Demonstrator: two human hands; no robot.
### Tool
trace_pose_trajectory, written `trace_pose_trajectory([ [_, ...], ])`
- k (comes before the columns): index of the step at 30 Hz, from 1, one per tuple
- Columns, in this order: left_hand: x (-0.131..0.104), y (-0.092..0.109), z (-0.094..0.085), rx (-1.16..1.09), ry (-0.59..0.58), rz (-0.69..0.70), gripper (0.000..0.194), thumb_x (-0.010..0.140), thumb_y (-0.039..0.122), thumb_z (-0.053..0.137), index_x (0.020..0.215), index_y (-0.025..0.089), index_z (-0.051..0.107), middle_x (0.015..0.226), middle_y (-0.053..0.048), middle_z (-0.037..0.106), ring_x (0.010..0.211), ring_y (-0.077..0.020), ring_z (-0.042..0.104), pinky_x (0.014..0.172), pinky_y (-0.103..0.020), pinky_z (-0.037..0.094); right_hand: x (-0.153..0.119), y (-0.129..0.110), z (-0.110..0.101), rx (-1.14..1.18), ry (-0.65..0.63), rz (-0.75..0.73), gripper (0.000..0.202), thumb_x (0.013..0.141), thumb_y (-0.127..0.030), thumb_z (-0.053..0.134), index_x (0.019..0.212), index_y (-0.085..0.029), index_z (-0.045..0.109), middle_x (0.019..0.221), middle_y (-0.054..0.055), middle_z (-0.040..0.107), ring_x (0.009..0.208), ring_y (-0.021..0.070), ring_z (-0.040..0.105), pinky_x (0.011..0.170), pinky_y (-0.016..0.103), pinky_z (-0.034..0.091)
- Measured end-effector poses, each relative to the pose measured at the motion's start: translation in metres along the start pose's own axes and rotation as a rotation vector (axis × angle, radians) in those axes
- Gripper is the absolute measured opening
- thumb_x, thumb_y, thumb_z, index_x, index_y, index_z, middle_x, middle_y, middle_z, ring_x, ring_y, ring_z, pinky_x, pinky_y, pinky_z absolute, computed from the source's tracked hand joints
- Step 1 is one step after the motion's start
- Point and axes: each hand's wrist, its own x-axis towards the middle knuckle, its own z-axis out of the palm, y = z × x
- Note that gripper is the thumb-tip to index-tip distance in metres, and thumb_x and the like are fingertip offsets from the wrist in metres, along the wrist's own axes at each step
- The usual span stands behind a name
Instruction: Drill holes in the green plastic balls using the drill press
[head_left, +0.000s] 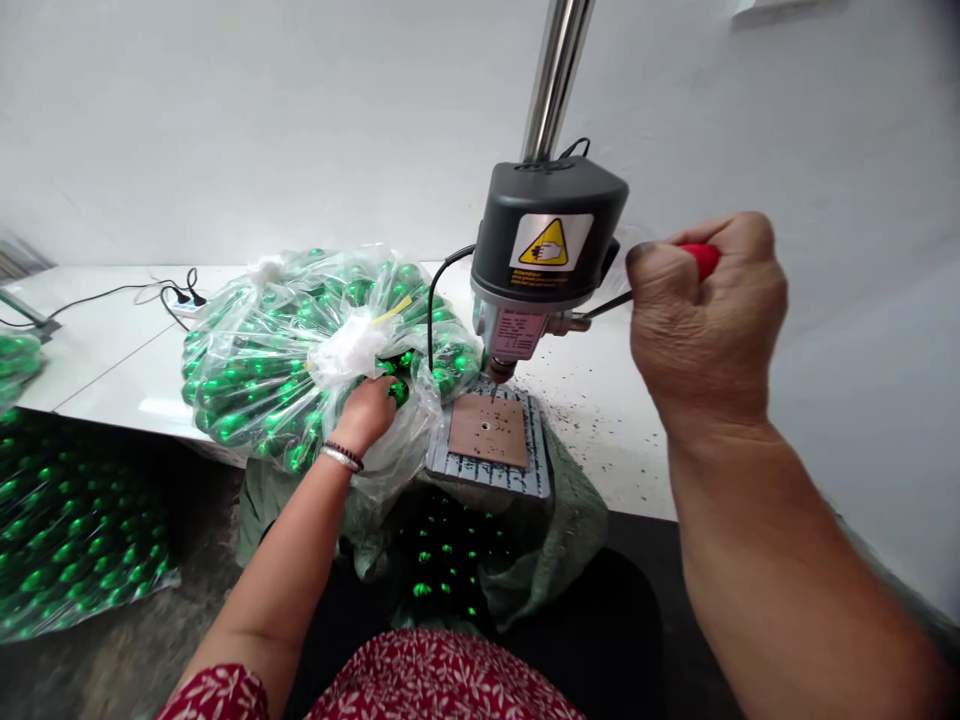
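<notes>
My right hand (709, 320) is wrapped around the red knob (703, 260) at the end of the drill press lever. My left hand (369, 408) reaches into the torn mouth of a clear plastic bag (349, 345) full of shiny green balls. Its fingers are closed on a green ball (400, 391) at that opening; the fingertips are partly hidden. The drill press (551, 235) has a dark grey head with a yellow warning label. Its bit hangs above a brown square board (487, 430) with a small hole, which lies on the ribbed metal base (536, 470).
Dark shavings (600, 430) litter the white table (630, 480) right of the base. Below the base, an open green sack (562, 540) holds more green balls. Another bag of balls (75, 520) stands at lower left. A power strip (187, 305) with cables lies behind the clear bag.
</notes>
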Motion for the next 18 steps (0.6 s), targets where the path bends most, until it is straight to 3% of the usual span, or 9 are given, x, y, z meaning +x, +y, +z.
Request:
trace_pose_trajectory([
  [5, 0.034, -0.009, 0.015, 0.173, -0.136, 0.039, 0.054, 0.079, 0.016, 0.054, 0.133, 0.019, 0.055, 0.132, -0.015, 0.062, 0.116, -0.0294, 0.06, 0.096, -0.037, 0.046, -0.001, 0.002, 0.0, 0.027, -0.003, -0.015, 0.012, 0.082, -0.024, 0.058, 0.079, -0.016, 0.049, 0.065, -0.005, 0.047, 0.062, 0.0051, 0.04, 0.062, 0.024, 0.035],
  [11, 0.026, -0.006, 0.013, 0.158, -0.069, -0.023, 0.052, 0.079, 0.028, 0.059, 0.13, 0.018, 0.055, 0.121, -0.017, 0.066, 0.114, -0.0332, 0.061, 0.095, -0.042, 0.047, -0.002, 0.005, 0.001, 0.039, 0.0, -0.003, 0.013, 0.083, -0.025, 0.058, 0.08, -0.015, 0.05, 0.066, -0.006, 0.046, 0.063, 0.0042, 0.04, 0.065, 0.023, 0.036],
  [13, 0.013, -0.003, 0.005, -0.01, -0.012, -0.058, 0.053, 0.078, 0.035, 0.062, 0.128, 0.018, 0.055, 0.117, -0.014, 0.067, 0.112, -0.0321, 0.061, 0.097, -0.043, 0.046, -0.002, 0.006, 0.001, 0.052, -0.003, -0.028, 0.014, 0.084, -0.027, 0.056, 0.081, -0.015, 0.049, 0.067, -0.007, 0.045, 0.064, 0.0039, 0.039, 0.065, 0.022, 0.036],
  [15, -0.004, 0.002, -0.003, -0.334, -0.002, -0.049, 0.053, 0.078, 0.039, 0.061, 0.128, 0.02, 0.052, 0.116, -0.01, 0.065, 0.106, -0.0267, 0.062, 0.095, -0.04, 0.048, -0.002, 0.006, 0.002, 0.065, -0.005, -0.025, 0.015, 0.085, -0.029, 0.054, 0.082, -0.016, 0.048, 0.071, -0.006, 0.046, 0.066, 0.0039, 0.04, 0.067, 0.021, 0.036],
  [18, -0.03, 0.012, -0.009, -0.821, -0.14, 0.0, 0.054, 0.08, 0.038, 0.06, 0.129, 0.022, 0.046, 0.104, -0.003, 0.062, 0.086, -0.0166, 0.063, 0.081, -0.033, 0.053, -0.002, 0.006, 0.003, 0.065, -0.016, 0.004, 0.016, 0.086, -0.03, 0.052, 0.083, -0.016, 0.046, 0.077, -0.005, 0.047, 0.071, 0.0045, 0.04, 0.075, 0.023, 0.039],
])
